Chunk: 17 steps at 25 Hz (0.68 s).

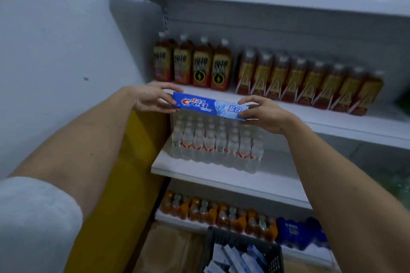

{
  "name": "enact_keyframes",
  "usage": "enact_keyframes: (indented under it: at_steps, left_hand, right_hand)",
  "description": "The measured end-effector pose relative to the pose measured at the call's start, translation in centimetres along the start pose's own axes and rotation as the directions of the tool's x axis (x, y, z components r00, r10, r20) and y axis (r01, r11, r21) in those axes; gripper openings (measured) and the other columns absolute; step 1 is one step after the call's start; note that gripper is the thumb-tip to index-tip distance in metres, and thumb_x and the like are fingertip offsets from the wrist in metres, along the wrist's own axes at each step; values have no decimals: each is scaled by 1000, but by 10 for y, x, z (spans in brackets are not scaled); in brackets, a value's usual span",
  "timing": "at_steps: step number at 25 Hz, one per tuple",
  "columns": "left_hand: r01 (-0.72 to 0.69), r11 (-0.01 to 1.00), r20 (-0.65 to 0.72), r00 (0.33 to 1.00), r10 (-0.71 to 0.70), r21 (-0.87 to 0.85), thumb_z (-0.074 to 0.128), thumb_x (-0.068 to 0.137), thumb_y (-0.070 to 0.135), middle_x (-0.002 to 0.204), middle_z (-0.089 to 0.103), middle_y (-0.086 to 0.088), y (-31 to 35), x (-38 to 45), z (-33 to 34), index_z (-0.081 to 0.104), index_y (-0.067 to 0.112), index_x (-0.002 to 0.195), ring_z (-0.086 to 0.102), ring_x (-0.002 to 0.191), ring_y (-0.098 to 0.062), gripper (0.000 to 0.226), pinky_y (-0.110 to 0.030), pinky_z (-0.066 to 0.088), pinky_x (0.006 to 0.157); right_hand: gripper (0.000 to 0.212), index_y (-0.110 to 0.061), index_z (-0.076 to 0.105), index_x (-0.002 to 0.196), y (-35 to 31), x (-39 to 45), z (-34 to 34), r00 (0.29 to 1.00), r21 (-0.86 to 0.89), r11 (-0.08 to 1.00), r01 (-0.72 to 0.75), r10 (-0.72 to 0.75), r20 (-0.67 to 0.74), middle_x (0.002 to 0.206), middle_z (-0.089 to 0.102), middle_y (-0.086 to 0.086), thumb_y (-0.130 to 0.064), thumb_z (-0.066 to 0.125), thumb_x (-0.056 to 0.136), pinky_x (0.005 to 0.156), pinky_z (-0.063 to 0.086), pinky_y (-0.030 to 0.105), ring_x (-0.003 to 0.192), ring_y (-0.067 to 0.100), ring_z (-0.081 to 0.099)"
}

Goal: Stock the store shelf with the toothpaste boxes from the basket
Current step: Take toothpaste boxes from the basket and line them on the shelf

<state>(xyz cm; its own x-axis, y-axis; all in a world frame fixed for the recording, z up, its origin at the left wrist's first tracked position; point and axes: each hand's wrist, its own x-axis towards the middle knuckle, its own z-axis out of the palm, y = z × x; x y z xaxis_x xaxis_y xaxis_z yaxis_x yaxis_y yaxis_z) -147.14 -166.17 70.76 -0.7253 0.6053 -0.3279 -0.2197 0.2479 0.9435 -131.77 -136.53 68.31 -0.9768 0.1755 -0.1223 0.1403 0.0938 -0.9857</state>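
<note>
Box location: the toothpaste box (210,106) sits at the centre of the frame, held in the air in front of the edge of the shelf (321,117) that carries the brown drink bottles (288,77), above the pack of clear bottles (216,142).
Left hand: your left hand (150,98) pinches the box's left end, thumb on top and fingers curled under.
Right hand: your right hand (264,113) pinches the right end the same way.
Long axis: it runs left to right across the frame, the right end a little lower, roughly along the shelf edge.
Facing: the printed blue front faces you, logo upright and towards the left end.
Handling: judge it light and stiff along its length, but thin card, so a hard squeeze could dent it; the glossy faces may slip.
Where to hold: the ends or the long edges, as you do now.
Supply: the dark basket (275,257) at the bottom of the frame holds more boxes (235,257).
</note>
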Motion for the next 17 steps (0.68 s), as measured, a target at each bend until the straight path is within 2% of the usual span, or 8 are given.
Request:
enact_keyframes:
  at_steps: [2, 4, 7, 11, 15, 17]
  left_hand:
    - [-70, 997, -39, 997, 71, 18, 61, 90, -1, 129, 54, -15, 34, -14, -7, 63, 18, 124, 59, 113, -30, 38, -38, 62, 75]
    - [-159, 986, -82, 983, 162, 49, 60, 90, -5, 131, 54, -15, 67, -24, -16, 63, 16, 121, 61, 112, -27, 37, -38, 62, 76]
    - [-271, 958, -158, 946, 284, 97, 61, 89, -6, 129, 57, -15, 112, -32, -25, 63, 15, 118, 63, 110, -26, 36, -40, 60, 81]
    - [-381, 918, -232, 888, 397, 110, 66, 86, -3, 126, 61, -17, 165, -31, -24, 63, 15, 114, 69, 101, -27, 33, -39, 60, 81]
    - [-473, 860, -308, 803, 510, 190, 72, 83, 3, 123, 61, -13, 206, -26, -25, 65, 18, 112, 71, 97, -27, 32, -33, 61, 72]
    - [-492, 832, -342, 758, 555, 257, 72, 85, 8, 119, 63, -9, 218, -21, -29, 64, 20, 115, 71, 95, -23, 34, -33, 61, 74]
  right_hand:
    - [28, -10, 61, 96, -34, 1, 6, 997, -8, 998, 69, -69, -20, 102, 63, 19, 12, 68, 80, 89, 57, 42, 92, 29, 67]
    - [30, -8, 59, 100, -68, 4, 10, 989, -26, 989, 143, -144, -44, 107, 63, 22, 12, 69, 80, 84, 59, 41, 90, 28, 68]
    - [35, -6, 59, 108, -120, 9, 8, 958, -45, 960, 278, -280, -64, 108, 65, 21, 9, 71, 79, 68, 61, 28, 80, 22, 71]
    - [42, -3, 58, 120, -179, 20, -7, 923, -179, 914, 365, -380, -63, 107, 69, 15, 1, 74, 81, 61, 56, 16, 74, 10, 71]
    - [46, -3, 60, 122, -225, 46, -18, 886, -275, 859, 432, -461, -47, 108, 67, 14, -7, 78, 80, 68, 59, 22, 82, 17, 70]
    - [45, -9, 62, 119, -241, 61, -21, 867, -374, 817, 440, -494, -59, 103, 66, 10, -13, 80, 78, 67, 60, 27, 77, 13, 66]
